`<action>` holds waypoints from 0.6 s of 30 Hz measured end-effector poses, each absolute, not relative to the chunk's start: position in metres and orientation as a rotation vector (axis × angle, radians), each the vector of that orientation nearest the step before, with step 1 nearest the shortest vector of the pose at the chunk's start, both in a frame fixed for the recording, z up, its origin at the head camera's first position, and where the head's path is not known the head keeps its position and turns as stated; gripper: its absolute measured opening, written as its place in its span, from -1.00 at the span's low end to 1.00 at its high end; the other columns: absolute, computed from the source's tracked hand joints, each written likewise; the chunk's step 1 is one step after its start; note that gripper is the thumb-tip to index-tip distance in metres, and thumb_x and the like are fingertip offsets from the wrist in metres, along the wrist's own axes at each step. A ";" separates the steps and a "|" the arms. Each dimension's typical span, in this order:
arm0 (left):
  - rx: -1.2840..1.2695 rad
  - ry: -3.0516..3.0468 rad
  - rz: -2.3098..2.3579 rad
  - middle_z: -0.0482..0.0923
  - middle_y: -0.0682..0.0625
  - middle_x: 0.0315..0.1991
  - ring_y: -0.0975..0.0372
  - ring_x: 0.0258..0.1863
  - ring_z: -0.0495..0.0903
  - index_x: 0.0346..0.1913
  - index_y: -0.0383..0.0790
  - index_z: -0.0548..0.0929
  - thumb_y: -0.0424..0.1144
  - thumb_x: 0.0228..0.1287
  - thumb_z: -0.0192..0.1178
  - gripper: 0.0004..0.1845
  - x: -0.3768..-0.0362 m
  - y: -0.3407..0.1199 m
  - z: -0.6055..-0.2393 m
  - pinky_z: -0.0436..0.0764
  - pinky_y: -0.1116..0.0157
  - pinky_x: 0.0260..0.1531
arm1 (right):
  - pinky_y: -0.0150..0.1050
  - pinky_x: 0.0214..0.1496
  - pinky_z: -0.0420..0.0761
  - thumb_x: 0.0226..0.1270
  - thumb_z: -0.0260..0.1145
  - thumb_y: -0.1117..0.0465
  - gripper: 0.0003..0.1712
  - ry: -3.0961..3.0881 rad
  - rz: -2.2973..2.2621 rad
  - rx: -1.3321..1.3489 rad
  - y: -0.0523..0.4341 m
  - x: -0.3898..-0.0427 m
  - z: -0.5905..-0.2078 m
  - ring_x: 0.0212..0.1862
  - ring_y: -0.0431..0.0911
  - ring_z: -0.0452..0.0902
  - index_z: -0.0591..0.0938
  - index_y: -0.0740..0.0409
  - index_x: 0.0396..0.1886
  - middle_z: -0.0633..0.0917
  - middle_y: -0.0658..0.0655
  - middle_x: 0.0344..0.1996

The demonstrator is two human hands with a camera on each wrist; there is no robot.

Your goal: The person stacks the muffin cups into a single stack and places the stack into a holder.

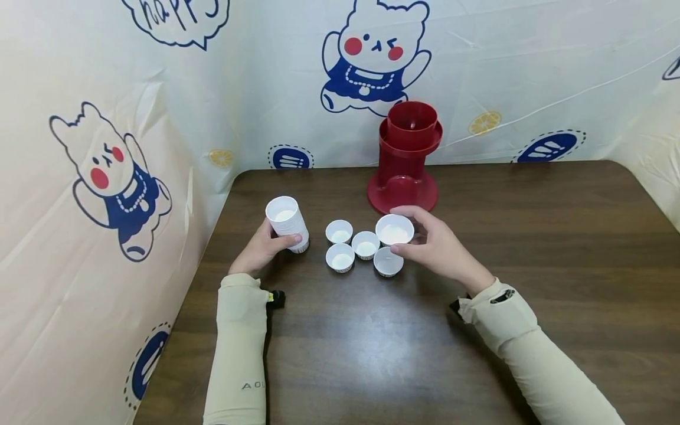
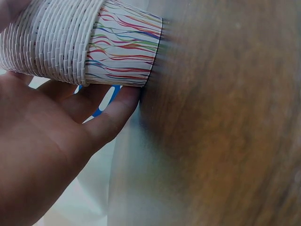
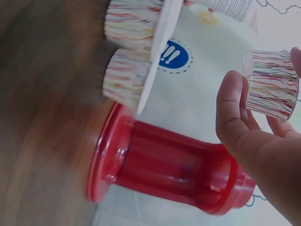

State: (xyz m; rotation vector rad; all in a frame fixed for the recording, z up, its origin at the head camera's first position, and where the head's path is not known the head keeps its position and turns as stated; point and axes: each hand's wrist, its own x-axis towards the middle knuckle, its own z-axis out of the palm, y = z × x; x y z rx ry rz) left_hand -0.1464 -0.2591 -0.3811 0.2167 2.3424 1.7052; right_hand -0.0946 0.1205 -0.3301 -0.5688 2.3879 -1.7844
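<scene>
My left hand (image 1: pixel 260 251) grips a tall stack of nested white paper baking cups (image 1: pixel 289 221). In the left wrist view, coloured wavy lines run along the outermost cup (image 2: pixel 124 44), its base right at the tabletop. My right hand (image 1: pixel 443 251) pinches a single baking cup (image 1: pixel 395 230) between thumb and fingers. The right wrist view shows this striped cup (image 3: pixel 272 84) raised above the tabletop, level with the upper part of the red stand. Several more baking cups (image 1: pixel 340 258) stand mouth up in a cluster between my hands, one (image 1: pixel 388 262) just in front of the held cup.
A red plastic stand (image 1: pixel 406 159) with a round base and a cup-shaped top is at the back edge of the brown wooden table (image 1: pixel 345 354). Behind it hangs a white printed curtain (image 1: pixel 281 77), which also lines the left side.
</scene>
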 end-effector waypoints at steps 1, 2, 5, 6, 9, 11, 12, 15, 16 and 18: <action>0.217 2.342 1.709 0.28 -0.23 0.35 -0.06 0.31 0.28 0.49 -0.23 0.10 -0.25 0.29 0.37 -0.16 -0.146 -0.259 -0.381 0.18 -0.07 0.38 | -0.26 -0.06 0.62 0.15 0.55 0.36 -0.29 2.376 -1.795 -0.577 0.118 -0.095 -0.329 -0.08 0.05 0.59 0.50 0.18 0.31 0.61 0.15 0.05; 0.217 2.342 1.709 0.28 -0.23 0.35 -0.06 0.31 0.29 0.49 -0.24 0.10 -0.26 0.29 0.37 -0.16 -0.146 -0.259 -0.381 0.18 -0.06 0.38 | -0.25 -0.06 0.62 0.16 0.55 0.35 -0.29 2.367 -1.801 -0.586 0.116 -0.096 -0.328 -0.07 0.05 0.59 0.50 0.17 0.32 0.61 0.14 0.05; 0.212 2.336 1.714 0.28 -0.23 0.35 -0.06 0.31 0.29 0.49 -0.24 0.11 -0.26 0.29 0.37 -0.17 -0.146 -0.259 -0.381 0.18 -0.06 0.38 | -0.21 -0.05 0.63 0.16 0.54 0.35 -0.27 2.336 -1.818 -0.615 0.110 -0.097 -0.325 -0.05 0.05 0.59 0.48 0.17 0.34 0.61 0.14 0.07; 0.211 2.335 1.715 0.28 -0.23 0.34 -0.06 0.30 0.29 0.48 -0.24 0.11 -0.26 0.29 0.37 -0.17 -0.147 -0.259 -0.381 0.18 -0.06 0.38 | -0.21 -0.05 0.64 0.17 0.54 0.35 -0.27 2.331 -1.822 -0.624 0.107 -0.098 -0.324 -0.06 0.05 0.58 0.48 0.17 0.34 0.61 0.14 0.07; 0.204 2.327 1.712 0.27 -0.24 0.35 -0.06 0.32 0.28 0.49 -0.24 0.10 -0.25 0.29 0.37 -0.15 -0.146 -0.259 -0.380 0.17 -0.07 0.39 | -0.15 -0.03 0.64 0.18 0.53 0.33 -0.27 2.323 -1.828 -0.652 0.099 -0.100 -0.320 -0.06 0.04 0.58 0.48 0.16 0.35 0.60 0.13 0.09; 0.201 2.327 1.709 0.27 -0.23 0.36 -0.07 0.32 0.27 0.50 -0.24 0.09 -0.24 0.29 0.37 -0.15 -0.146 -0.260 -0.380 0.16 -0.08 0.39 | -0.12 -0.02 0.63 0.18 0.53 0.33 -0.27 2.328 -1.824 -0.676 0.094 -0.101 -0.317 -0.06 0.03 0.58 0.48 0.16 0.36 0.59 0.11 0.12; 0.200 2.329 1.707 0.27 -0.23 0.36 -0.07 0.32 0.27 0.50 -0.24 0.09 -0.24 0.29 0.37 -0.15 -0.146 -0.260 -0.380 0.16 -0.08 0.39 | -0.12 -0.02 0.63 0.18 0.53 0.32 -0.27 2.328 -1.825 -0.689 0.091 -0.102 -0.315 -0.06 0.03 0.57 0.48 0.15 0.35 0.59 0.11 0.12; 0.195 2.335 1.705 0.28 -0.23 0.35 -0.07 0.31 0.28 0.49 -0.24 0.11 -0.24 0.28 0.38 -0.16 -0.147 -0.260 -0.381 0.17 -0.08 0.38 | -0.15 -0.03 0.62 0.18 0.53 0.32 -0.27 2.327 -1.823 -0.722 0.082 -0.105 -0.311 -0.07 0.03 0.57 0.48 0.15 0.35 0.58 0.10 0.12; 0.194 2.337 1.706 0.28 -0.23 0.34 -0.07 0.30 0.29 0.48 -0.23 0.12 -0.24 0.28 0.38 -0.16 -0.147 -0.260 -0.381 0.18 -0.08 0.38 | -0.16 -0.04 0.61 0.18 0.53 0.32 -0.27 2.328 -1.821 -0.730 0.080 -0.106 -0.310 -0.07 0.03 0.57 0.48 0.15 0.36 0.58 0.10 0.13; 0.193 2.335 1.712 0.29 -0.22 0.34 -0.06 0.30 0.29 0.48 -0.23 0.13 -0.25 0.28 0.38 -0.17 -0.148 -0.260 -0.382 0.19 -0.07 0.37 | -0.17 -0.04 0.61 0.19 0.53 0.29 -0.27 2.332 -1.809 -0.738 0.074 -0.110 -0.307 -0.07 0.03 0.56 0.48 0.13 0.36 0.57 0.09 0.13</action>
